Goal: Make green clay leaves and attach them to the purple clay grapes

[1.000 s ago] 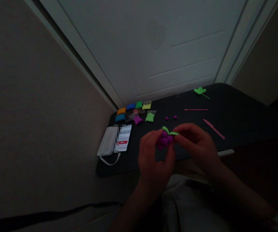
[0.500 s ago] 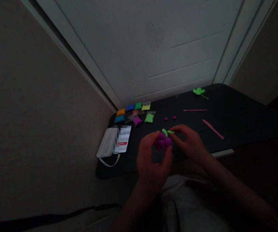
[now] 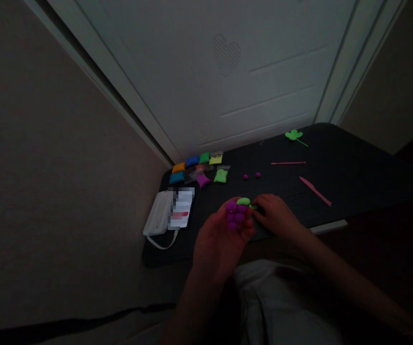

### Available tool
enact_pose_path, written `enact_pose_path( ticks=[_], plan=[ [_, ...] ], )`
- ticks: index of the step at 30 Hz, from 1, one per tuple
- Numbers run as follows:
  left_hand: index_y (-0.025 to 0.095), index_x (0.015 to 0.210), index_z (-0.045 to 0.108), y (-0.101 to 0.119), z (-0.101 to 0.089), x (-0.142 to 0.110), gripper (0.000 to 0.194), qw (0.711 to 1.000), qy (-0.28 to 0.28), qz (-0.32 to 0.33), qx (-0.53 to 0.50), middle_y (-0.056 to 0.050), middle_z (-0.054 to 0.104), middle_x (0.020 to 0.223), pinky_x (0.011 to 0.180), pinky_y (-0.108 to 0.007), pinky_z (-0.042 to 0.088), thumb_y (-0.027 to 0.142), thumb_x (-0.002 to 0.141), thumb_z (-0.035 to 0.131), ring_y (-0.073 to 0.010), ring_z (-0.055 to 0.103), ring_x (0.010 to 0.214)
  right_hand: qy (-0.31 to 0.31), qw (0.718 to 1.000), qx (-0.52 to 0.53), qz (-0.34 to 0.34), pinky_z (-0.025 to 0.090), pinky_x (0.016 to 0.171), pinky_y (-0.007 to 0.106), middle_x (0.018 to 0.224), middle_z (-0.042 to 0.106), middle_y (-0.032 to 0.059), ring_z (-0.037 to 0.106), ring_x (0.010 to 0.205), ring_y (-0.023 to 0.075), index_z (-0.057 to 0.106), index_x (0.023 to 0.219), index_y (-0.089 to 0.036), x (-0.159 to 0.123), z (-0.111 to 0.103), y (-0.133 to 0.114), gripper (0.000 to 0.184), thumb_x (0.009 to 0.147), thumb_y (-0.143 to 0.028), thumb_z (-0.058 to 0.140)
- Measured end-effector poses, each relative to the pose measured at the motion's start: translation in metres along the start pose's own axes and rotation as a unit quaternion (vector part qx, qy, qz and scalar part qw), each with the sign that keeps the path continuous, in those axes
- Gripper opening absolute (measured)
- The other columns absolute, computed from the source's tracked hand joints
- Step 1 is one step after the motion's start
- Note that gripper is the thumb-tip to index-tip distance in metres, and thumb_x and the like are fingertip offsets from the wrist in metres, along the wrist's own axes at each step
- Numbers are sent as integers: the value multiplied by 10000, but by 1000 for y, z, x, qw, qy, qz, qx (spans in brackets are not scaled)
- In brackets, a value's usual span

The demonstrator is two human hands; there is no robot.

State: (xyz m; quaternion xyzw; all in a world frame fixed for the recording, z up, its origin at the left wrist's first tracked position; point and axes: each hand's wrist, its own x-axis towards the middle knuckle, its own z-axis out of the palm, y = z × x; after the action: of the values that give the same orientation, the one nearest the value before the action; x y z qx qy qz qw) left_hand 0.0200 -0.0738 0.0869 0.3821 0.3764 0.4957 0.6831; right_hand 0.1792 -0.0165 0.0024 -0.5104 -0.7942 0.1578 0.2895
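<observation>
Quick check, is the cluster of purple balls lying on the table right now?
No, the cluster of purple balls rests in the upturned left hand.

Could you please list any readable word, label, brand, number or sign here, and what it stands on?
No text is readable.
Lit, black-edged rectangular phone: partly pixelated, the rest too blurred.
Small yellow plastic packet: any markings too small.
Large white panelled door: striped heart pattern, no lettering visible.

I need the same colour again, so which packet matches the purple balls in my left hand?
The purple packet, just left of the light green packet. It alone matches the held balls; the others are orange, blue, green, yellow or reddish.
</observation>
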Motion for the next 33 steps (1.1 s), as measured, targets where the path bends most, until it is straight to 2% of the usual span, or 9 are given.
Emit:
enact_pose_path(
  ticks=[3,7,9,11,14,18,26,33],
  plan=[
    [209,997,585,-1,2,0,320,996,-11,-29,-82,-68,642,939,689,-303,512,384,838,369,-153,618,770,42,995,86,-2,412,826,349,942,615,74,550,923,206,585,934,-180,-3,-6,-3,157,794,-215,522],
    [183,957,590,-1,8,-3,242,983,-14,-58,-172,-51,646,864,678,-261,492,326,816,455,-131,606,740,147,961,228,-46,447,784,329,913,603,38,562,882,178,571,925,-212,-14,-35,-27,127,814,-216,509],
    [164,949,587,0,11,-5,212,978,-21,-61,-199,-50,646,862,693,-249,482,286,807,486,-128,603,760,212,941,249,-82,450,771,326,898,592,30,555,868,170,572,911,-221,-21,-51,-43,126,805,-174,522],
    [154,934,590,0,14,-7,183,974,-31,-54,-217,-47,643,880,711,-243,477,247,800,505,-129,598,796,251,934,219,-129,452,722,312,849,571,19,544,810,159,583,911,-227,-27,-64,-59,173,762,-139,579],
    [152,901,600,0,17,-10,145,970,-33,-47,-234,-15,628,857,707,-203,467,202,776,547,-99,585,783,248,938,160,-182,452,673,305,811,544,12,521,756,148,591,910,-220,-29,-69,-74,233,701,-143,660],
    [158,894,602,-3,16,-11,134,972,-25,-49,-227,8,599,812,663,-166,448,175,767,560,-59,558,701,241,946,133,-173,453,695,316,838,534,19,510,787,154,599,907,-217,-25,-64,-76,211,708,-178,659],
    [178,899,613,-5,17,-10,199,987,-7,-37,-156,6,598,832,664,-194,440,207,703,633,-80,554,718,221,950,150,-163,450,706,292,864,537,18,521,812,144,604,880,-210,-25,-64,-71,172,718,-184,654],
    [177,899,620,-6,16,-10,183,990,-22,-17,-140,3,605,841,682,-201,438,212,720,617,-79,549,732,202,945,196,-165,452,704,276,870,542,20,532,817,135,617,877,-203,-26,-65,-69,135,753,-148,614]
  ],
)
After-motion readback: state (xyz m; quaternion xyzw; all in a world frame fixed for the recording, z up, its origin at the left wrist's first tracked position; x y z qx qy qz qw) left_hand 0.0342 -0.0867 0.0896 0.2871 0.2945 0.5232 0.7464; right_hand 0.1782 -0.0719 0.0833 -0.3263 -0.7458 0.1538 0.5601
